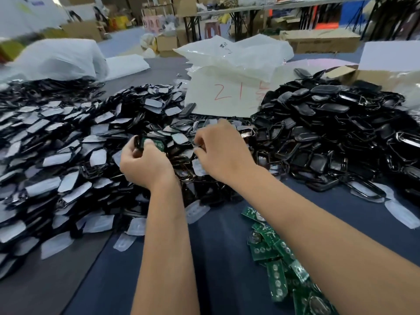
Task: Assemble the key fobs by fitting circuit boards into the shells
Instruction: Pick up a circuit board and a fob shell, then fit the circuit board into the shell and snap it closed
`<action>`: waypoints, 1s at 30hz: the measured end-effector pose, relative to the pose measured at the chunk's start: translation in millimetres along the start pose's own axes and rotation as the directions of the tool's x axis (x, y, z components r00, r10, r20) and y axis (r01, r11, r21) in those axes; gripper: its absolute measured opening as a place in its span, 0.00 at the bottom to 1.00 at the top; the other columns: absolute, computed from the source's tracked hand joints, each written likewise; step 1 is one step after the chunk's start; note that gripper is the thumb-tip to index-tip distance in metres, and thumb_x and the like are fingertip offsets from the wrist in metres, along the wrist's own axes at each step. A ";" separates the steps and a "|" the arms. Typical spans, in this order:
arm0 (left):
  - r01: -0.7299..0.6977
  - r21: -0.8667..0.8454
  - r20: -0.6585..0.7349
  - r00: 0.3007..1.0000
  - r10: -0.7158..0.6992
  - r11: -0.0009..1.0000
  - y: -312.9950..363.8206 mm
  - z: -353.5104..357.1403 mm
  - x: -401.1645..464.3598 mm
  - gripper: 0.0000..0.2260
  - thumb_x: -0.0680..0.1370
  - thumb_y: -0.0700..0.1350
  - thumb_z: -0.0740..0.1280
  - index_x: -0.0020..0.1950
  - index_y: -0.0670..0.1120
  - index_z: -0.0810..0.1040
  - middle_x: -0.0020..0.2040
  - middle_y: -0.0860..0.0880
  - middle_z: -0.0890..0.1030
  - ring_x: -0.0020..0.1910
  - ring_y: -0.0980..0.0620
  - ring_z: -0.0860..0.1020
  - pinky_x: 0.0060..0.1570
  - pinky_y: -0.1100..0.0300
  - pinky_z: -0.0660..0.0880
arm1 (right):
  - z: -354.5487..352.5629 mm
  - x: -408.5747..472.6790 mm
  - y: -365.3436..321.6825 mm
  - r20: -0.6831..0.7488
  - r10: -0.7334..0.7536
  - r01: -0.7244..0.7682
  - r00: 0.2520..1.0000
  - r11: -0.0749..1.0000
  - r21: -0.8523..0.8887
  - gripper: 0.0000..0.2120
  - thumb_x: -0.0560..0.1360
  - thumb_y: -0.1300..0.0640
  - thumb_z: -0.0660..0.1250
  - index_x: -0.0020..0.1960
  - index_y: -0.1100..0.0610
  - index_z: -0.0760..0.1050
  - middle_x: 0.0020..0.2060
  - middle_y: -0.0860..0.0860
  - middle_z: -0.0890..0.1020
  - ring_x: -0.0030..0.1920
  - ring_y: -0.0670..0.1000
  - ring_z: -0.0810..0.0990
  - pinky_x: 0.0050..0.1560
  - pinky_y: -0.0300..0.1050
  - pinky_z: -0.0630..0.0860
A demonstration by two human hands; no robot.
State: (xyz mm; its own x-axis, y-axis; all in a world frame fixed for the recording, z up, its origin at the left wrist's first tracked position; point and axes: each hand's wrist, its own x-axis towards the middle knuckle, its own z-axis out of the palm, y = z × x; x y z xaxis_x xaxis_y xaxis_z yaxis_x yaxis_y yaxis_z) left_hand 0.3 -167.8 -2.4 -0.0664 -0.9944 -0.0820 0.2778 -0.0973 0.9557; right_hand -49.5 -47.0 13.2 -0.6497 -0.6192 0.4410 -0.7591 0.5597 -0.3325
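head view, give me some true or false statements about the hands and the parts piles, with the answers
1. The left hand holds a black shell with a green circuit board in it. True.
2. The loose green boards lie left of the left forearm. False: they lie at the lower right, partly under the right forearm.
3. The right hand rests flat on bare cloth. False: its curled fingers reach into the shell pile.
4. A white sheet with red writing sits behind the piles. True.
5. The right-hand pile is mostly glossy black shells. True.
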 end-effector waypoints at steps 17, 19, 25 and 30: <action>-0.002 -0.077 -0.092 0.996 -0.005 0.997 2.1 0.4 5.7 0.10 0.75 0.33 0.70 0.50 0.47 0.82 0.48 0.45 0.84 0.42 0.48 0.83 0.40 0.57 0.82 | 35.2 36.3 -33.2 0.057 0.015 0.006 0.998 0.938 -0.346 0.07 0.77 0.61 0.62 0.44 0.53 0.78 0.62 0.55 0.77 0.72 0.61 0.63 0.68 0.58 0.63; -0.053 -0.066 -0.063 0.997 0.048 0.996 2.7 2.6 1.0 0.09 0.76 0.35 0.70 0.54 0.44 0.83 0.52 0.43 0.85 0.46 0.47 0.84 0.41 0.59 0.82 | 22.4 30.5 -29.9 -0.105 0.053 -0.073 0.993 0.977 -0.201 0.09 0.78 0.58 0.62 0.42 0.54 0.79 0.56 0.53 0.79 0.66 0.59 0.67 0.61 0.54 0.66; -0.120 -0.067 0.383 0.914 0.136 0.991 -5.8 25.2 -64.4 0.09 0.79 0.37 0.69 0.55 0.46 0.86 0.48 0.48 0.86 0.44 0.52 0.83 0.48 0.56 0.82 | -46.2 -34.4 48.5 -0.374 0.408 -0.287 0.833 0.896 0.338 0.22 0.76 0.54 0.64 0.27 0.58 0.62 0.27 0.49 0.68 0.37 0.53 0.68 0.36 0.48 0.60; -0.316 0.188 0.932 0.355 -0.068 0.930 -43.8 30.2 -153.7 0.09 0.78 0.39 0.72 0.54 0.50 0.87 0.43 0.52 0.85 0.35 0.53 0.80 0.40 0.55 0.80 | -79.3 -132.7 127.5 -0.321 0.682 -0.430 0.658 0.689 0.583 0.17 0.73 0.53 0.65 0.31 0.60 0.63 0.23 0.44 0.62 0.28 0.45 0.59 0.32 0.47 0.57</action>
State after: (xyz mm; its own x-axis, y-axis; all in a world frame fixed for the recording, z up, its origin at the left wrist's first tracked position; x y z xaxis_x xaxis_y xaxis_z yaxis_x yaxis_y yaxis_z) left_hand -30.6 -9.5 -23.1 -0.9360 -0.3084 0.1696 0.0991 0.2315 0.9678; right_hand -56.8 150.2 -21.6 -0.9315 0.1509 0.3308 -0.2676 0.3315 -0.9047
